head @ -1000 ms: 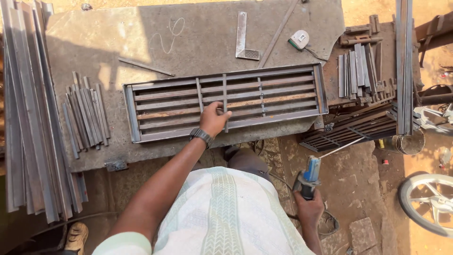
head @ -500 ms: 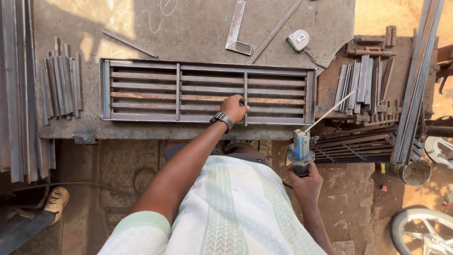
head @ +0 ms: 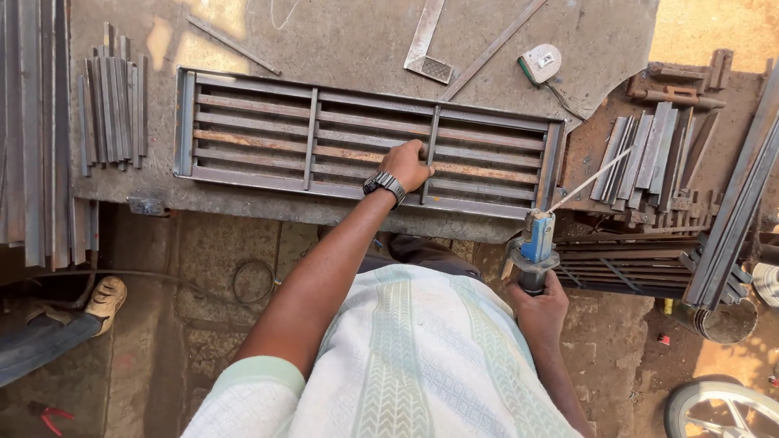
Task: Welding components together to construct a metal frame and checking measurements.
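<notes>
A long rectangular steel grille (head: pixel 243 134) with horizontal slats lies flat on a grey slab table (head: pixel 357 36). My left hand (head: pixel 408 165), with a wristwatch on the wrist, presses down on the grille near its right cross bar. My right hand (head: pixel 540 307) grips a blue welding electrode holder (head: pixel 535 247) below the grille's right end. A thin welding rod (head: pixel 591 180) sticks up and to the right from the holder, over the grille's right corner.
A steel square (head: pixel 427 45), a loose rod (head: pixel 234 46) and a tape measure (head: pixel 542 62) lie on the slab. Cut flat bars (head: pixel 114 109) lie at left, more flat bars (head: pixel 649 154) at right. Another person's foot (head: pixel 105 296) stands lower left. A wheel (head: pixel 718 410) shows bottom right.
The view has shifted, so the grille sits further left in frame. My left hand stays on the grille. My right hand has lifted the electrode holder up toward the grille's right end.
</notes>
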